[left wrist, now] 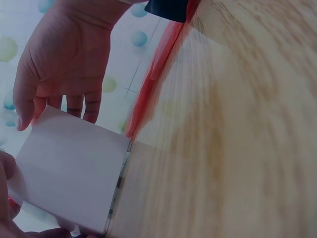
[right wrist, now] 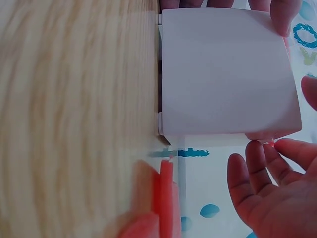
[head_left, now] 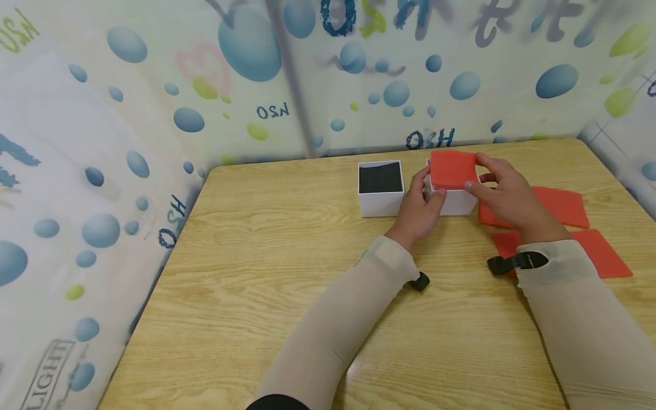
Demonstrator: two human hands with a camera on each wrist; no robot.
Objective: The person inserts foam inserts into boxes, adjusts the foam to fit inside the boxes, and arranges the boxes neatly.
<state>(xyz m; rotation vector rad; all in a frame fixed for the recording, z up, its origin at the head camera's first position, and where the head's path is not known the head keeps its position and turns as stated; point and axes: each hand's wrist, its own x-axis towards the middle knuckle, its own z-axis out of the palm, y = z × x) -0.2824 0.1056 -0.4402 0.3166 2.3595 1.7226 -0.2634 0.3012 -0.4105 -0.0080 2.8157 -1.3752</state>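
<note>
Two white open-topped boxes stand side by side at the back of the table. Over the right white box (head_left: pixel 458 204) lies a red felt-like sheet (head_left: pixel 453 169), covering its opening. My left hand (head_left: pixel 417 213) grips this box at its left side, thumb at the front rim near the sheet. With thumb and fingers, my right hand (head_left: pixel 504 191) pinches the sheet's right edge. In the left wrist view the box's plain front (left wrist: pixel 74 163) stands between both hands. The right wrist view shows the right hand (right wrist: pixel 277 193) with fingertips at the box's upper right edge.
The left white box (head_left: pixel 381 205) has a black sheet (head_left: pixel 380 178) in its top. Two more red sheets (head_left: pixel 561 206) lie on the wooden table (head_left: pixel 256 273), partly under the right forearm. A patterned curtain (head_left: pixel 328 85) hangs behind the table's back edge.
</note>
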